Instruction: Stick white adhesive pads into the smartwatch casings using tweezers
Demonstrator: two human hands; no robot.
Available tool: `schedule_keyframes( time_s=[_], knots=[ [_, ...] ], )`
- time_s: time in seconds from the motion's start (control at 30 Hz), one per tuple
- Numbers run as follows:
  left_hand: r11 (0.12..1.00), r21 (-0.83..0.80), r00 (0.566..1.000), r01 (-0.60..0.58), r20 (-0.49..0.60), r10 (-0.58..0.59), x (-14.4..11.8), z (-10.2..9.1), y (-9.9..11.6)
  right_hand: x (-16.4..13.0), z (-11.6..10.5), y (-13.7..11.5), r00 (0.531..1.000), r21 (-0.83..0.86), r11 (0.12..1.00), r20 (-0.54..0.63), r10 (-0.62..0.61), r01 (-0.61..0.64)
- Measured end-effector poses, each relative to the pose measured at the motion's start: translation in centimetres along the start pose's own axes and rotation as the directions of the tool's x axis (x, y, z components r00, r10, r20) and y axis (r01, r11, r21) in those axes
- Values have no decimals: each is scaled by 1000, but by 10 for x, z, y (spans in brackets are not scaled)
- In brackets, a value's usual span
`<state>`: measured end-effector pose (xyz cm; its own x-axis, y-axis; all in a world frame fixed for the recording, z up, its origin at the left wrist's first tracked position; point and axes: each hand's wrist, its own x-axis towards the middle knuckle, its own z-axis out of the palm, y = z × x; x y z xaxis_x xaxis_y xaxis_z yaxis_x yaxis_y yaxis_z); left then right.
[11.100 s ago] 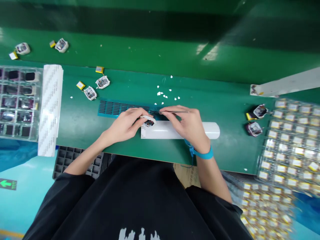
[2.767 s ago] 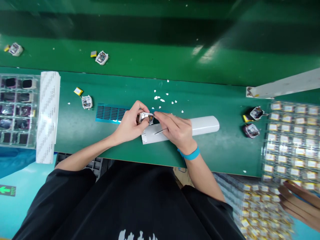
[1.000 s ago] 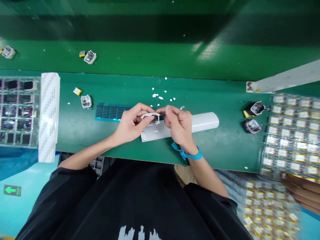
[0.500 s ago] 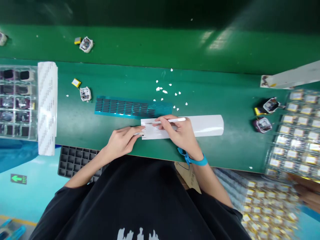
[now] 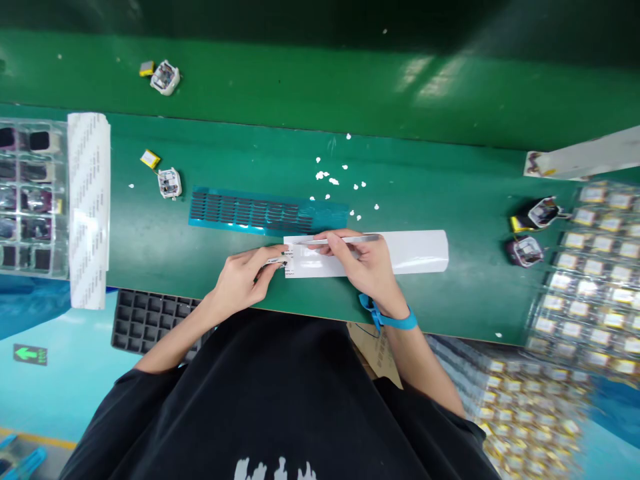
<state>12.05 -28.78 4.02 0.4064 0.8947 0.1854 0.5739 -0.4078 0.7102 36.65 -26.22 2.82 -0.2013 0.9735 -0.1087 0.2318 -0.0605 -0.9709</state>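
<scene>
My left hand (image 5: pixel 243 278) is closed on a small white device (image 5: pixel 275 261), held low at the left end of a long white strip (image 5: pixel 417 251) that lies on the green table (image 5: pixel 450 193). In my right hand (image 5: pixel 364 265), pinched between the fingers, are metal tweezers (image 5: pixel 340 239). Their tip points left over the strip's left end, close to the device. My right wrist wears a blue band (image 5: pixel 393 321). Just beyond both hands lies a blue sheet (image 5: pixel 260 213) with rows of small black pads.
A white device (image 5: pixel 169 183) and a yellow battery (image 5: pixel 149 159) lie at the left, another device (image 5: pixel 164 77) on the far belt. A clear tray (image 5: pixel 27 193) and a white liner sheet (image 5: pixel 89 207) are far left. Two dark devices (image 5: pixel 531 230) and battery trays (image 5: pixel 590 280) sit right.
My hands came down from in front of me to the strip. The left hand carried the device to the strip's left end; the right hand now holds tweezers flat over the strip.
</scene>
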Motion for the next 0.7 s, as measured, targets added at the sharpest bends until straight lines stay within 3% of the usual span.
schedule_keyframes(
  time_s=[0.3,0.57,0.7],
  knots=[
    [993,109,999,-43,20,42,-1,4,-3,7,-7,-4,993,34,999,114,-11,7],
    [997,77,1000,-30,-2,30,2,1,-3,9,-9,-5,1000,131,991,17,21,-23],
    [997,-47,994,67,-79,-70,3,0,1,4,-6,-13,995,202,978,-69,72,-57]
  ],
)
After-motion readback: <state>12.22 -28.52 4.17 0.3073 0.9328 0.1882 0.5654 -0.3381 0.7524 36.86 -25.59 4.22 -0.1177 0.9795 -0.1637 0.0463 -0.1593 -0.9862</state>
